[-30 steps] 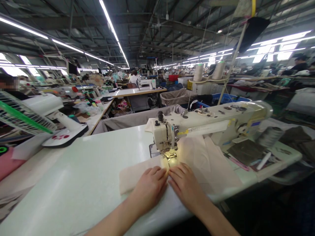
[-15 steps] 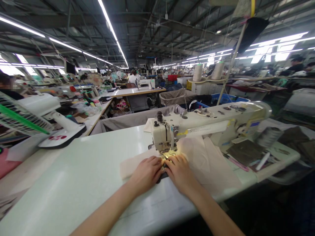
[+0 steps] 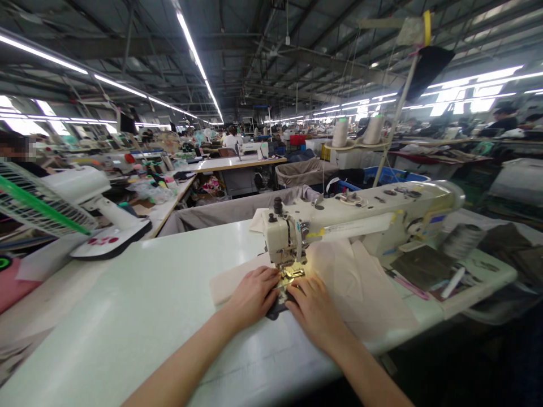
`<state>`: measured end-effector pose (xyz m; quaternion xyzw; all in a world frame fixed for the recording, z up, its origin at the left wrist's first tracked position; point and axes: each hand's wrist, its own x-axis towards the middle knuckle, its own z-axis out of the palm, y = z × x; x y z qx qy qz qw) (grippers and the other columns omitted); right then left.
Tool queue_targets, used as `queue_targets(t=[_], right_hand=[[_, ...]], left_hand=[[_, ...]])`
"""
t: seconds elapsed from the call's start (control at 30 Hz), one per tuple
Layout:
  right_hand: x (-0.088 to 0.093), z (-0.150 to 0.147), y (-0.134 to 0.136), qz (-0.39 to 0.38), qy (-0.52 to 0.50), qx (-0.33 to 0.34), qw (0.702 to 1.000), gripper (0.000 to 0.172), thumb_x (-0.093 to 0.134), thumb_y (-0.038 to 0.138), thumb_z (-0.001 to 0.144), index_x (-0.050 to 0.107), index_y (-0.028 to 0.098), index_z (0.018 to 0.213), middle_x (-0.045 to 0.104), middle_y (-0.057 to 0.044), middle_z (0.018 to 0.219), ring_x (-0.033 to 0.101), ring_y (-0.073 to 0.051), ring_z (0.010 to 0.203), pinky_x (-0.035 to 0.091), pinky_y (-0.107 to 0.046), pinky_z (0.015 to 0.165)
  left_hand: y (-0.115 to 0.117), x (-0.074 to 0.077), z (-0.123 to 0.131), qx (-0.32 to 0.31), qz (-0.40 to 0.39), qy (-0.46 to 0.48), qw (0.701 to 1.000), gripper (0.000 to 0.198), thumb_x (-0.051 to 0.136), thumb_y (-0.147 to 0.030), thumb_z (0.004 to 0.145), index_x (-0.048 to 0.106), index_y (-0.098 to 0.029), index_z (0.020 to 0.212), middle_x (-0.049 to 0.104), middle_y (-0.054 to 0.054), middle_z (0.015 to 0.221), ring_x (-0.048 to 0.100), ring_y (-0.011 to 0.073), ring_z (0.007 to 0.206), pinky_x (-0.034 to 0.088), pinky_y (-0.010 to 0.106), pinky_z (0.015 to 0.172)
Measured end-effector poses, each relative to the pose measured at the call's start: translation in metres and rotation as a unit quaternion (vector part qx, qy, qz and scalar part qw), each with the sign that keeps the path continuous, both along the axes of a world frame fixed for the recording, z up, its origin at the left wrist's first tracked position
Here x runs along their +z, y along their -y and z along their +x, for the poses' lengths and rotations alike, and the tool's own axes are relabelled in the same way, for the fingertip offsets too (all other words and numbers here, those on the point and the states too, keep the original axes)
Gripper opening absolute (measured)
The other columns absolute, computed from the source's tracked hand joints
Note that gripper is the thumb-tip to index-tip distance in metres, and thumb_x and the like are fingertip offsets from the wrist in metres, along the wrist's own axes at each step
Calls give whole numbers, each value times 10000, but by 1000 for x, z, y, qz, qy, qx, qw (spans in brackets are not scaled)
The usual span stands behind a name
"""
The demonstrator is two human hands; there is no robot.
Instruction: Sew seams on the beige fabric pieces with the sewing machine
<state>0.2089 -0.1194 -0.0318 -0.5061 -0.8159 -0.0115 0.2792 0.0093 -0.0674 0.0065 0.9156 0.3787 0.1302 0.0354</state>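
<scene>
A cream sewing machine stands on a pale green-white table. Its lit presser foot sits on pale beige fabric that spreads left and right of the needle. My left hand lies flat on the fabric just left of the foot, fingers stretched toward it. My right hand presses flat on the fabric right of the foot. A dark patch shows on the table between the two hands.
A white desk fan stands at the table's far left. Dark fabric pieces and a white pen lie right of the machine. Thread cones stand behind. A grey cloth bin lies beyond the table; other workstations and people fill the hall.
Both hands slid forward with the fabric toward the presser foot. A dark patch became visible between them near the table's front.
</scene>
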Motion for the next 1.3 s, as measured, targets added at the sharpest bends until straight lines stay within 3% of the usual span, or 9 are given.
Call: queue_targets(t=[0.5,0.7,0.87,0.93,1.07,1.3], right_hand=[[-12,3,4,47,-43,-7,998,211,520,143,982,617,175,1167,673,-108,1157,620,-269,1090,454,-505,1035],[-18,10,8,57,-71,-21,996,199,444,179,1021,620,188,1113,680,-106,1095,641,-267,1012,517,-465,923],[-16,9,8,60,-81,-10,995,212,441,170,1013,634,189,1101,683,-108,1104,642,-270,1030,525,-478,941],[-16,11,9,70,-98,-9,993,242,435,162,1009,640,195,1133,687,-106,1106,645,-264,1036,533,-470,943],[-15,16,16,83,-144,3,986,371,404,84,956,646,214,1206,680,-103,1121,635,-258,1067,538,-459,953],[-10,15,32,39,-122,54,990,430,427,-22,841,696,204,1089,652,-90,1031,592,-243,989,515,-422,902]], left_hand=[[1,-2,3,23,10,-1,1000,275,532,-249,993,615,-214,1253,645,71,1305,565,248,1197,478,417,1032],[26,7,-1,53,-9,-32,998,266,537,-208,970,628,-206,1220,676,79,1226,600,261,1100,511,411,957],[26,21,-15,3,-43,-3,999,339,454,-69,964,660,-211,1192,708,56,1175,632,205,1090,514,335,979],[22,25,-20,70,-46,-69,994,312,473,-73,955,686,-216,1133,702,71,1161,640,219,1103,537,335,938],[22,27,-26,260,-50,-206,942,268,432,-120,972,692,-115,1036,688,184,1051,695,313,978,580,428,773],[39,27,-39,310,-73,-215,923,231,459,-78,924,677,-118,993,701,159,918,713,258,893,557,371,781]])
